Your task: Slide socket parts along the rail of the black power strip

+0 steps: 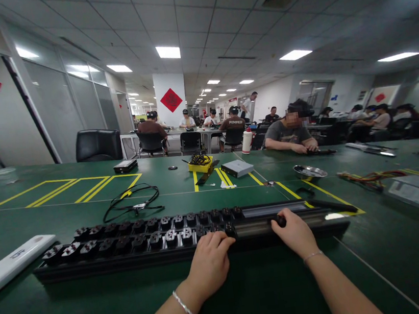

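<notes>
A long black tray (pixel 131 262) stands across the table in front of me, with two rows of black plug adapters (pixel 171 237) in it, many with prongs facing up. My left hand (pixel 210 260) rests at its front edge, fingers curled together beside the last adapter of the front row. What those fingers grip, if anything, is hidden. Farther right, over the bare section of the front channel, my right hand (pixel 295 232) pinches a small dark part (pixel 280 221), which looks like another plug adapter. Most of that part is covered by the fingers.
A white device (pixel 15 265) lies left of the tray. Behind it are a coiled black cable (pixel 134 204), a yellow box (pixel 200 166), a grey box (pixel 237 167) and a metal bowl (pixel 309 170). A power supply (pixel 415 194) sits right; a person (pixel 287 134) works across the table.
</notes>
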The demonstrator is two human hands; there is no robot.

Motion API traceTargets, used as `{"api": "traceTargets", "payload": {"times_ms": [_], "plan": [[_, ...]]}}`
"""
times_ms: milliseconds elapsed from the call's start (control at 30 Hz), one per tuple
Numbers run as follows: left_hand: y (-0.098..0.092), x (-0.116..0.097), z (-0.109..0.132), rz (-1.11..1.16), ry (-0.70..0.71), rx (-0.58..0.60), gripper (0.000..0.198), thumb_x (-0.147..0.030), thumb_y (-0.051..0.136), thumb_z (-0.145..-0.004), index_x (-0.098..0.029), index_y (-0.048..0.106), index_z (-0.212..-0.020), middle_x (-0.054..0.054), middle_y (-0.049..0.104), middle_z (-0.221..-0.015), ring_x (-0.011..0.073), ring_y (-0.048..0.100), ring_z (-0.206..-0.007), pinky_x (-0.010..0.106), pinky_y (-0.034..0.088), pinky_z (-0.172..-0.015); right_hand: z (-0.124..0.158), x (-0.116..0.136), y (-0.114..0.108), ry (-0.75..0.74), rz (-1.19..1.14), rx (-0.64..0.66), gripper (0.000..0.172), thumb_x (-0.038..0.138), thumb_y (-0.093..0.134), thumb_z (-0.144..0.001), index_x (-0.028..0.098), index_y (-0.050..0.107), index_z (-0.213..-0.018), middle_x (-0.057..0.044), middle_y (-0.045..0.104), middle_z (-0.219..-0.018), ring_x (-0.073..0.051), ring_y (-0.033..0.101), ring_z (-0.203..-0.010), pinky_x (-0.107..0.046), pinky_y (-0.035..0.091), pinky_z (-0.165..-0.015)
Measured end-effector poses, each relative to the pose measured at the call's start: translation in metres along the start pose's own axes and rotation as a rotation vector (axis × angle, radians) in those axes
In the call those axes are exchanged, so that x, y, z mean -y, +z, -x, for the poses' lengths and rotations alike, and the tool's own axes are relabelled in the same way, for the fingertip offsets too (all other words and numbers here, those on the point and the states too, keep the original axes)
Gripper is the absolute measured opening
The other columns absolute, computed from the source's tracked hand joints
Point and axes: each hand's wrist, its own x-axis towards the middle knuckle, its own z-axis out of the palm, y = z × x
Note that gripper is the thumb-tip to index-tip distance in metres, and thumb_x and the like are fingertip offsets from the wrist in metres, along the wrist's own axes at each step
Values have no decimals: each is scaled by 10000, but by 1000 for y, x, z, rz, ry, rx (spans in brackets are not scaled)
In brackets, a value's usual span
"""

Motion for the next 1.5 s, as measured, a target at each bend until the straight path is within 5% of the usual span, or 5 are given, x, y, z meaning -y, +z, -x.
{"api": "traceTargets", "payload": {"times_ms": [1500], "plan": [[-2, -1, -1, 16, -4, 11, 415, -66, 422, -777, -251, 513, -1137, 30, 534, -1094, 185, 462, -958, 373, 410, -852, -1, -7, 0, 57, -42, -45, 189, 384, 495, -698, 202, 504, -750, -51, 549, -839, -186, 524, -781, -292, 386, -665]]}}
